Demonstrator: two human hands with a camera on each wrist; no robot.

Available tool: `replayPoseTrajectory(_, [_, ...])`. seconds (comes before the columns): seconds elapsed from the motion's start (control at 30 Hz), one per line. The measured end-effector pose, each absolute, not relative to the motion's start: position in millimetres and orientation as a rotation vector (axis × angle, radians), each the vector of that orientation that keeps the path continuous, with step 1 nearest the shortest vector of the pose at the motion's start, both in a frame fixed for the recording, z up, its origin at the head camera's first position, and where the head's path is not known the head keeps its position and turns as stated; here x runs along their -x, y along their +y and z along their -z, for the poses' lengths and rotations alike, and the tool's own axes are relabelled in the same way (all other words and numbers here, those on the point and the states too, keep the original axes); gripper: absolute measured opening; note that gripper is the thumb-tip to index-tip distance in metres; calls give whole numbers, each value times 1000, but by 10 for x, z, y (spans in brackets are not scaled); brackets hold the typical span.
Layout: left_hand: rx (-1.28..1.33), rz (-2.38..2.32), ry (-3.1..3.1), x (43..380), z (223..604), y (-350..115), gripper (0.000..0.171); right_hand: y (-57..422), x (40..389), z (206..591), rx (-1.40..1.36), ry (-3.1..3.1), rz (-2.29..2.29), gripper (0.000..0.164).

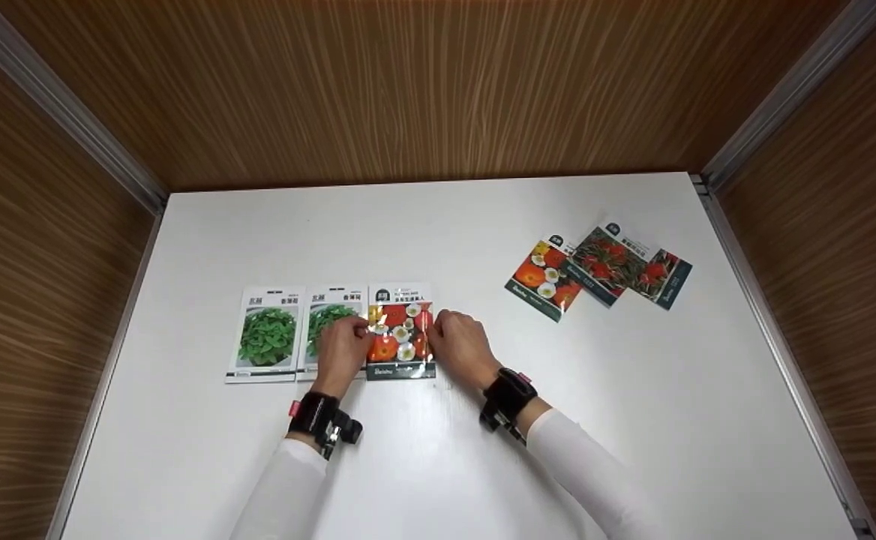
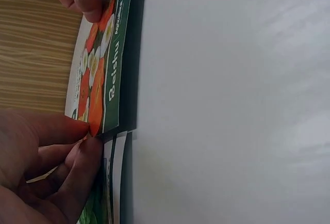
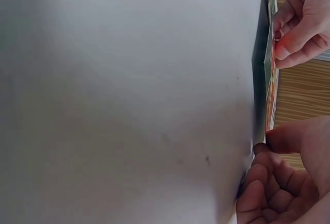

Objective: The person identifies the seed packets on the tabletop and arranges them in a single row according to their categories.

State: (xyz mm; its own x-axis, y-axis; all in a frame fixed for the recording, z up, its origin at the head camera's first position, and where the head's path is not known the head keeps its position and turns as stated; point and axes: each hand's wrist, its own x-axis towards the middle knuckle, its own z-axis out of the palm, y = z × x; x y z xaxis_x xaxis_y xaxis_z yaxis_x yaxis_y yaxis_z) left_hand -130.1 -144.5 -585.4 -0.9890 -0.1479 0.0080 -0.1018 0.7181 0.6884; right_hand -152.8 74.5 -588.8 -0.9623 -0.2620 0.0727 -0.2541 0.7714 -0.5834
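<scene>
A seed packet printed with orange, red and white flowers [image 1: 400, 334] is held between both hands, its dark green bottom band facing the person. My left hand [image 1: 341, 352] pinches its left edge between thumb and fingertips, overlapping a green-leaf seed packet [image 1: 323, 319] beside it. On the other side, my right hand [image 1: 463, 346] pinches the right edge, with the remaining fingers curled under. Seen from the left wrist, the flower packet [image 2: 97, 74] is tilted, and a shadow shows under its lower edge. In the right wrist view, the packet [image 3: 271, 90] appears nearly edge-on.
Another green-leaf packet [image 1: 267, 336] lies at the left end of the row. At the back right, another orange-flower packet [image 1: 547, 276] and two red-flower packets [image 1: 604, 262] overlap at angles. Wood-grain panels [image 1: 438, 90] enclose the white table [image 1: 423, 232] at the back and sides.
</scene>
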Motion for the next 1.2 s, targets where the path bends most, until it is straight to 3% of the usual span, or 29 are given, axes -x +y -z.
replayPoseTrajectory(0.57, [-155, 1083, -2876, 1310, 5872, -1431, 18, 747, 1544, 5870, 509, 2969, 858, 27])
replayPoseTrajectory(0.9, [-177, 1046, -2881, 1318, 5884, -1418, 5, 724, 1555, 5845, 529, 2978, 836, 25])
replayPoseTrajectory(1.2, [-134, 1062, -2764, 1267, 5814, -1425, 6, 1050, 1650, 5738, 434, 3123, 835, 18])
